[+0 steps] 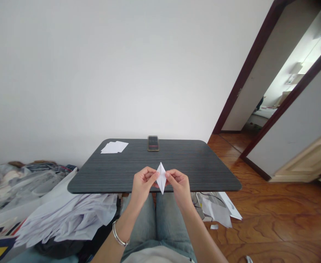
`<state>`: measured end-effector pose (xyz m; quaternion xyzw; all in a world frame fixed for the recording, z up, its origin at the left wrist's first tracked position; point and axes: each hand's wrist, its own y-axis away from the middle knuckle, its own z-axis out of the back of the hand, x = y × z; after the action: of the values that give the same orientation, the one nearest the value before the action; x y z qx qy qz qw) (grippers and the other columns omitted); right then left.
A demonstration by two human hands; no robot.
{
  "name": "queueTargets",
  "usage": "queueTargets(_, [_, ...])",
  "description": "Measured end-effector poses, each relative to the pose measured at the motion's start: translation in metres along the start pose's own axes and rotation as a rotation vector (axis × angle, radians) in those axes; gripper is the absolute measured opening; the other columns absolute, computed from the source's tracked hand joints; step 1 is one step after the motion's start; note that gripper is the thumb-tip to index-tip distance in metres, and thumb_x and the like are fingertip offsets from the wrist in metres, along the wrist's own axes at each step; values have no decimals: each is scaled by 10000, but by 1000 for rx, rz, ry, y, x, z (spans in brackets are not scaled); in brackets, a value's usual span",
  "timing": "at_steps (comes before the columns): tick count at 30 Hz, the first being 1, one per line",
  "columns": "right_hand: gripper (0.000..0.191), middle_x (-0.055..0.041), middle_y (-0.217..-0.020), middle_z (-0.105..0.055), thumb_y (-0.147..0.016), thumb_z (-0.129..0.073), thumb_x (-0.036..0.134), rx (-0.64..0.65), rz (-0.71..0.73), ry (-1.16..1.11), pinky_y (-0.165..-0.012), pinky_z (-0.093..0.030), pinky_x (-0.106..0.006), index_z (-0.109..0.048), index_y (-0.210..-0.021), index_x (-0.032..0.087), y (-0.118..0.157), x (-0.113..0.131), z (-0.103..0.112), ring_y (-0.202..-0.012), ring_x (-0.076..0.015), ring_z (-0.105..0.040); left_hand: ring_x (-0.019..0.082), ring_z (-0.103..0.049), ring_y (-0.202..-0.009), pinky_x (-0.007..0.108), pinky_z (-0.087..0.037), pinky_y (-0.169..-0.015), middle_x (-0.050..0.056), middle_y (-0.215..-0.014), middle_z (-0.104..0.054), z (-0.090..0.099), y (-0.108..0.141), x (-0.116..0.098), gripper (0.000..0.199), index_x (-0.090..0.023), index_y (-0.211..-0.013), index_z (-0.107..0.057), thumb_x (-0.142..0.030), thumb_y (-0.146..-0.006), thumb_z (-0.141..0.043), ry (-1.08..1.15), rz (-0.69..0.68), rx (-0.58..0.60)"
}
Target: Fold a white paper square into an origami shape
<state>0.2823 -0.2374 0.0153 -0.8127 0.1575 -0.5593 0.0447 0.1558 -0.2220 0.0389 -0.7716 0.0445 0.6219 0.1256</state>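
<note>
A small piece of folded white paper (161, 178), shaped like a narrow diamond, is held up between both hands just over the table's front edge. My left hand (144, 181) pinches its left corner between thumb and fingers. On the opposite corner, my right hand (179, 182) has the same kind of pinch. The paper's long points run up and down, and a crease runs along its middle. Fingertips behind the paper are partly hidden.
The dark table (108, 171) bears a stack of white paper sheets (113, 147) at the back left and a phone (153, 143) at the back middle. Piled bags and white cloth-like material (69, 215) lie left. Papers (217, 212) lie on the floor (259, 219) at right.
</note>
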Motion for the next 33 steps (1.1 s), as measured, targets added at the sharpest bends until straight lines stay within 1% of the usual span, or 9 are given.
queueTargets(5, [182, 14, -542, -614, -695, -683, 328, -13, -23, 18, -496, -454, -230, -628, -636, 165, -1, -2, 1, -473, -110, -538, 121, -599, -532, 199, -476, -475, 4, -622, -654, -1, -2, -1, 278, -130, -821, -556, -281, -647, -710, -29, 7, 21])
queueTargets(8, [181, 16, -541, -600, -696, -683, 330, -35, -13, 31, -491, -440, -222, -624, -653, 164, -1, -3, 0, -483, -107, -526, 124, -598, -541, 213, -484, -497, 4, -633, -653, -1, -3, -1, 298, -135, -849, -548, -260, -636, -715, -40, 7, 34])
queueTargets(13, [162, 7, -609, -616, -690, -694, 307, -66, 46, 73, -490, -446, -219, -619, -732, 170, 0, -3, -2, -526, -114, -541, 133, -592, -578, 217, -476, -497, 16, -680, -643, 1, -4, 1, 251, -135, -836, -583, -304, -677, -679, -59, -20, 54])
queueTargets(16, [157, 13, -594, -609, -693, -690, 301, -73, 74, 116, -496, -452, -225, -614, -737, 171, 1, -3, -4, -510, -110, -535, 115, -556, -546, 198, -441, -469, 6, -628, -610, 1, -4, 2, 220, -125, -770, -618, -340, -725, -631, -94, -67, 42])
queueTargets(19, [156, 13, -591, -608, -700, -681, 303, -63, 85, 133, -496, -456, -229, -612, -751, 172, 2, -3, -4, -503, -110, -533, 110, -537, -520, 197, -427, -464, 0, -587, -595, 1, -4, 3, 232, -121, -722, -622, -353, -733, -619, -120, -75, 29])
queueTargets(22, [150, 16, -589, -600, -709, -672, 295, -50, 88, 136, -493, -460, -227, -610, -777, 176, 3, -3, -5, -502, -108, -533, 124, -559, -555, 204, -438, -476, 6, -625, -611, 0, -4, 4, 227, -128, -776, -604, -338, -703, -651, -104, -72, 5])
queueTargets(26, [156, 16, -586, -579, -739, -639, 317, -52, 98, 170, -501, -466, -237, -616, -813, 182, 2, -3, -3, -516, -116, -534, 128, -572, -538, 207, -441, -473, -9, -617, -619, 1, -5, 7, 295, -149, -867, -543, -302, -661, -688, -81, -59, -24])
queueTargets(30, [202, -11, -657, -576, -772, -589, 363, -110, 145, 267, -465, -416, -215, -651, -800, 173, -3, -5, 4, -553, -116, -503, 115, -560, -506, 201, -422, -474, -16, -609, -620, 4, -5, 8, 288, -151, -874, -537, -277, -662, -685, -202, -63, -37])
queueTargets(33, [190, -1, -672, -549, -738, -633, 347, -69, 148, 287, -458, -374, -204, -664, -829, 184, -9, -5, 9, -566, -111, -475, 113, -559, -515, 199, -415, -491, -23, -607, -615, 4, -4, 8, 277, -157, -891, -552, -271, -670, -676, -292, -91, -16])
